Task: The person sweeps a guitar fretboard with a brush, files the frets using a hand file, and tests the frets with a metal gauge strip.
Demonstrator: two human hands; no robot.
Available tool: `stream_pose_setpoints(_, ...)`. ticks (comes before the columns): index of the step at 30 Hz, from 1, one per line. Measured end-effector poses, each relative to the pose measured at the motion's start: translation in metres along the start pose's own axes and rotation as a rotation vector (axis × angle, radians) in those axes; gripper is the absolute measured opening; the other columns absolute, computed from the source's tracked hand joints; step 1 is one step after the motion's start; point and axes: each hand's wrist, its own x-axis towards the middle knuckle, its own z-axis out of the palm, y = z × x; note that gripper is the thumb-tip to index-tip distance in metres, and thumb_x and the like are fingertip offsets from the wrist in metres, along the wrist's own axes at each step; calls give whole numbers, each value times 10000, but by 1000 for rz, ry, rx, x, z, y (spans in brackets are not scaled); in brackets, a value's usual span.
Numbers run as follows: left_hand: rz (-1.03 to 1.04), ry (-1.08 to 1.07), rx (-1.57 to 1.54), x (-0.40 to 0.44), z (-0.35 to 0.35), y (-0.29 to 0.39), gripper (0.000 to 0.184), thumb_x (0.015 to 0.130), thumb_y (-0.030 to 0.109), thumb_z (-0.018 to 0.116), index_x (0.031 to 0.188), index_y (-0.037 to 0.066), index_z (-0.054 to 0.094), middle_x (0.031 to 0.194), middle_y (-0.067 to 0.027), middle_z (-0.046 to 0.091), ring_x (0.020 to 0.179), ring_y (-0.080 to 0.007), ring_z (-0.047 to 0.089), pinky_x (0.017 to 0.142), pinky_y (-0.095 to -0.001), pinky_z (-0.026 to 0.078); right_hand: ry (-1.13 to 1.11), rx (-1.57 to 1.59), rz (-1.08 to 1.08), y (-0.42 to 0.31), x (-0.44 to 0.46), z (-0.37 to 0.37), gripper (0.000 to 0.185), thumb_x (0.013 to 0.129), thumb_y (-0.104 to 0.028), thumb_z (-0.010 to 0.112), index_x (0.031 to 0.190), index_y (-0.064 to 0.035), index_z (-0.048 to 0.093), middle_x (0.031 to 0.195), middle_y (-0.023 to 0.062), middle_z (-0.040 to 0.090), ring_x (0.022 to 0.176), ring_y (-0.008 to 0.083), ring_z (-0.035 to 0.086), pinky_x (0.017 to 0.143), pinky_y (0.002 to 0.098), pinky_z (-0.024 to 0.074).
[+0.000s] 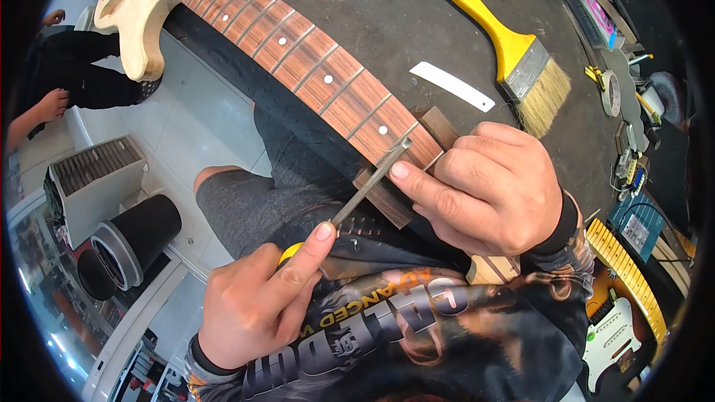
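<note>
At the bench point(357, 7) edge, head view: guitar neck point(309, 59) lies across wood block point(387, 205), file point(370, 184) over its near end. Left hand point(257, 298) clamps the handle point(291, 255); right hand point(495, 193) touches the file by fingertip, full grip unclear. File looks light, stiff; hold by handle.

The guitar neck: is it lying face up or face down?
Face up: the guitar neck shows its metal frets and white dot inlays on top.
</note>
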Motion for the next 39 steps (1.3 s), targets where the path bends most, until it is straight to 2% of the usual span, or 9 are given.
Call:
stream_pose_setpoints(20, 21, 16, -5, 3, 6, -2, 836, 839, -24, 905, 1643, 108, 716, 746, -77, 483, 568, -275, 520, 541, -408, 422, 18, 7, 10, 0, 0, 1, 466, 766, -111, 866, 1207, 39, 836, 930, 58, 651, 742, 204, 706, 633, 349, 525)
stream_pose_setpoints(26, 128, 143, -74, 20, 24, -18, 780, 906, 37, 910, 1657, 119, 714, 757, -54, 526, 594, -241, 582, 554, -396, 490, 124, -24, 29, 3, -1, -7, 337, 755, -79, 852, 1083, -1, 851, 818, 42, 627, 657, 213, 648, 585, 377, 480)
stream_pose_setpoints(28, 165, 225, -173, 23, 26, -26, 784, 902, 7, 901, 1657, 82, 706, 777, -66, 574, 609, -248, 595, 570, -387, 504, 166, 24, 102, 10, -2, -18, 288, 790, -62, 826, 1072, -6, 849, 796, 48, 630, 643, 221, 616, 579, 383, 453)
stream_pose_setpoints(29, 187, 255, -185, 24, 26, -29, 784, 894, -42, 883, 1651, 20, 691, 820, -89, 639, 631, -247, 607, 593, -362, 510, 183, 47, 184, 11, -2, -16, 258, 822, -68, 826, 1073, -12, 842, 803, 51, 630, 650, 222, 603, 591, 380, 450)
stream_pose_setpoints(31, 195, 295, -219, 26, 27, -33, 782, 893, -53, 880, 1649, 3, 686, 832, -94, 647, 639, -239, 606, 600, -350, 505, 177, 112, 322, 13, 3, -10, 197, 887, -79, 826, 1076, -25, 830, 815, 56, 632, 664, 225, 577, 613, 374, 446)
stream_pose_setpoints(34, 203, 314, -240, 26, 29, -38, 772, 905, -64, 875, 1648, -29, 671, 854, -107, 660, 669, -232, 614, 630, -330, 506, 154, 240, 431, 12, 18, 4, 293, 921, -147, 899, 1162, -30, 781, 957, 52, 624, 794, 181, 571, 686, 326, 457)
stream_pose_setpoints(36, 213, 308, -245, 27, 29, -40, 774, 911, -71, 868, 1656, -32, 662, 855, -106, 658, 677, -232, 614, 640, -331, 508, 170, 211, 504, 19, 19, 10, 349, 926, -179, 926, 1192, -33, 755, 1027, 51, 615, 860, 163, 565, 728, 309, 461)
stream_pose_setpoints(39, 138, 241, -224, 17, 27, -47, 746, 971, -16, 798, 1693, -44, 614, 1070, -158, 819, 835, -205, 749, 814, -309, 578, 210, 107, 595, 37, 11, 10, 414, 928, -214, 941, 1245, -40, 738, 1102, 54, 618, 929, 175, 567, 812, 324, 485)
